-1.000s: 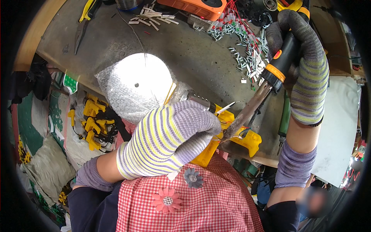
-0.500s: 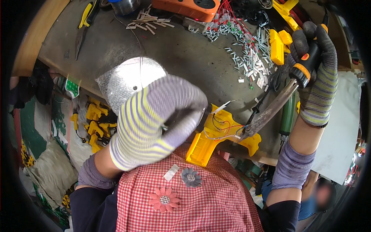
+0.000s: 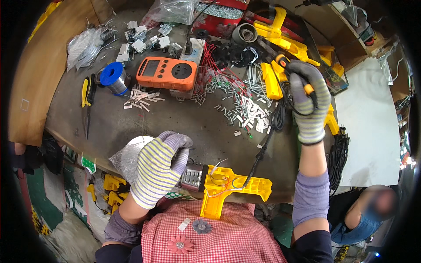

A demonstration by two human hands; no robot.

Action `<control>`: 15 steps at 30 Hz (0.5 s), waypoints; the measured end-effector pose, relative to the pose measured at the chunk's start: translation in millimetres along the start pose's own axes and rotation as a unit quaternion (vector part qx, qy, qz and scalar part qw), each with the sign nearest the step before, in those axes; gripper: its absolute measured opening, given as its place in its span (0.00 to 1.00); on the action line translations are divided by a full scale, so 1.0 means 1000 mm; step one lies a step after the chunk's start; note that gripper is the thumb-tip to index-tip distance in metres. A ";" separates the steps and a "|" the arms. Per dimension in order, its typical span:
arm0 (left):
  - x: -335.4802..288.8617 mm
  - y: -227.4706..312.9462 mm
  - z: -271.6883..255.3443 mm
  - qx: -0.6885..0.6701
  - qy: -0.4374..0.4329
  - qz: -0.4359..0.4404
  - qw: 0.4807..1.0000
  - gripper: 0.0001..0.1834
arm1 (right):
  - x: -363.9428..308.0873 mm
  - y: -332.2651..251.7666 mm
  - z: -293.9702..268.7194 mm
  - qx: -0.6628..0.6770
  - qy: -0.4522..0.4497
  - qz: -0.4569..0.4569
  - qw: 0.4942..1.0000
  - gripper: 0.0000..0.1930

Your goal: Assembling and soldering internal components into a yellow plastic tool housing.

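My left hand (image 3: pixel 160 168), in a striped glove, is closed in a pinch beside a slotted metal part (image 3: pixel 191 176). A thin solder wire (image 3: pixel 143 125) runs down to this hand; its end in the fingers is hidden. Next to the metal part lies an open yellow handle-shaped shell (image 3: pixel 214 202), with thin wires inside and a black cord (image 3: pixel 253 170) leaving it. At the far right my gloved right hand (image 3: pixel 310 103) is closed round a soldering iron (image 3: pixel 281 61), whose shaft points away and to the left.
A blue solder spool (image 3: pixel 112 74), yellow-handled pliers (image 3: pixel 87 98) and an orange meter (image 3: pixel 169 73) stand at the back left. Loose screws and white pieces (image 3: pixel 252 109) cover the middle right. Bubble wrap (image 3: pixel 125 160) lies by my left hand. Another person (image 3: pixel 362 219) is at the lower right.
My right hand has carried the soldering iron away from the yellow shell, toward the back. My left hand has moved down and left; the slotted metal part now shows. The view takes in more of the table.
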State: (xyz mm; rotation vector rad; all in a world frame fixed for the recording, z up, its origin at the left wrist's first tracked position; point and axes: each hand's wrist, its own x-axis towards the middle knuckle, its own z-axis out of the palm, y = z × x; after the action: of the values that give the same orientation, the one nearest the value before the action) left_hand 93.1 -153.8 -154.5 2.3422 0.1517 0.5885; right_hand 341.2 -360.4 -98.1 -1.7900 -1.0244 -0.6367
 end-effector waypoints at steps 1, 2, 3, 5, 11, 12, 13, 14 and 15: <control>0.001 -0.001 0.000 0.002 -0.001 0.000 1.000 0.11 | 0.002 0.008 0.008 -0.010 0.002 -0.025 1.000 0.08; 0.002 -0.002 0.000 0.002 -0.002 -0.003 1.000 0.11 | 0.007 0.014 0.016 -0.033 -0.011 -0.046 0.998 0.08; 0.003 -0.002 0.001 0.000 -0.006 -0.004 1.000 0.11 | 0.013 0.020 0.021 -0.059 -0.024 -0.067 0.996 0.09; 0.004 -0.003 0.002 0.007 -0.008 -0.002 1.000 0.10 | 0.022 0.032 0.034 -0.061 -0.048 -0.080 0.994 0.09; 0.006 -0.006 0.004 0.020 -0.003 0.026 0.999 0.10 | 0.014 0.068 0.046 -0.210 -0.135 -0.074 0.966 0.24; 0.004 -0.006 0.002 0.020 -0.008 0.014 1.000 0.11 | 0.007 0.071 0.046 -0.233 -0.144 -0.045 0.961 0.29; 0.004 -0.005 0.000 0.022 -0.007 0.003 1.000 0.11 | 0.002 0.053 0.043 -0.302 -0.171 0.002 0.938 0.31; 0.003 -0.004 -0.002 0.039 0.013 0.014 0.999 0.11 | -0.006 0.037 0.037 -0.291 -0.186 0.041 0.938 0.27; 0.003 -0.003 -0.003 0.052 0.033 0.030 0.998 0.12 | -0.016 0.022 0.026 -0.286 -0.198 0.081 0.934 0.23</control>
State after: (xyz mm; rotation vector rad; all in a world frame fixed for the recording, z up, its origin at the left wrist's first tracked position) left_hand 94.6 -149.0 -153.2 2.4368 0.1469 0.7034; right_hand 351.5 -347.2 -131.5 -2.5653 -0.9963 -0.5107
